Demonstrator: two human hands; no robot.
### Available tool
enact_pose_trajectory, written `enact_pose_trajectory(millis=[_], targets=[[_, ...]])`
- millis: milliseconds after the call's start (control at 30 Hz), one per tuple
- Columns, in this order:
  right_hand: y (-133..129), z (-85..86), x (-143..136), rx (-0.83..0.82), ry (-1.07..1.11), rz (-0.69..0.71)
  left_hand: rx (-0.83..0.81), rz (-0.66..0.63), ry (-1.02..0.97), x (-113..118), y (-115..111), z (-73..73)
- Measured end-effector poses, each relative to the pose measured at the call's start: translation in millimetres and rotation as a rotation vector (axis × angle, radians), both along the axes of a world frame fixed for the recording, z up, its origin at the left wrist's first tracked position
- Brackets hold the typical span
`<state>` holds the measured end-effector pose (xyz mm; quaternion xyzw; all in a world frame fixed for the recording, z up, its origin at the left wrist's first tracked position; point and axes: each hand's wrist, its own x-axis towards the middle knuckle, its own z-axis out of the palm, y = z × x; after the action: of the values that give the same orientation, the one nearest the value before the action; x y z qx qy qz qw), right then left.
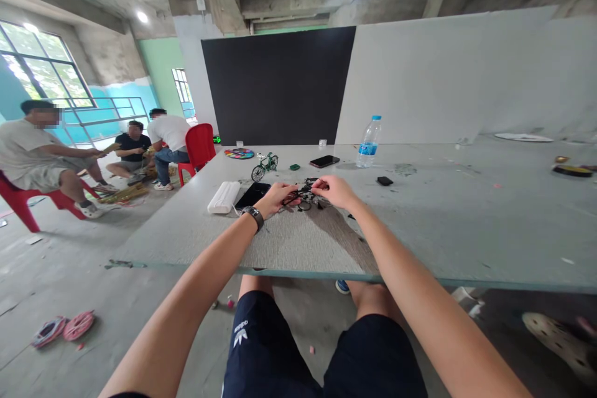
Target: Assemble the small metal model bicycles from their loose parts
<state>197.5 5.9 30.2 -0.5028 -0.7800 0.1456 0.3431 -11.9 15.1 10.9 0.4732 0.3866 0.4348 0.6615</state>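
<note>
My left hand (pixel 282 194) is closed on a thin black model bicycle part (pixel 291 200) at the middle of the table. Just to its right, the fingers of my right hand (pixel 336 191) are pinched together beside the same dark parts. What sits in that pinch is too small to make out. Between and under both hands lie several small black pieces and a little wheel (pixel 305 206). A finished-looking green model bicycle (pixel 264 166) stands upright behind my left hand. A black tray (pixel 252 195) lies by my left wrist, partly covered by the hand.
On the grey table (pixel 466 224) are a white box (pixel 224 197), a phone (pixel 324 161), a water bottle (pixel 370 144), a small black object (pixel 385 181), a green piece (pixel 294 167) and a colourful disc (pixel 239 153). Several people sit at the left, near a red chair (pixel 199 146).
</note>
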Motion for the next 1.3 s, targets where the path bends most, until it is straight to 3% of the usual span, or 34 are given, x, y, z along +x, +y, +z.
enact_pose_trajectory(millis=[167,633,1033,1300], targets=[[-1.1,-0.2,-1.0,0.009,-0.009,0.027,-0.032,0.014,0.000,-0.2,-2.7,2.9],[0.4,-2.6,-0.4,0.012,-0.014,0.062,0.018,-0.098,0.048,-3.4,-7.2,4.7],[-5.8,5.8,-4.1,0.017,0.040,0.098,0.042,-0.148,0.102,-5.6,-7.9,6.2],[-2.4,1.6,-4.6,0.018,0.015,0.089,0.006,-0.118,0.079,-4.6,-11.6,8.7]])
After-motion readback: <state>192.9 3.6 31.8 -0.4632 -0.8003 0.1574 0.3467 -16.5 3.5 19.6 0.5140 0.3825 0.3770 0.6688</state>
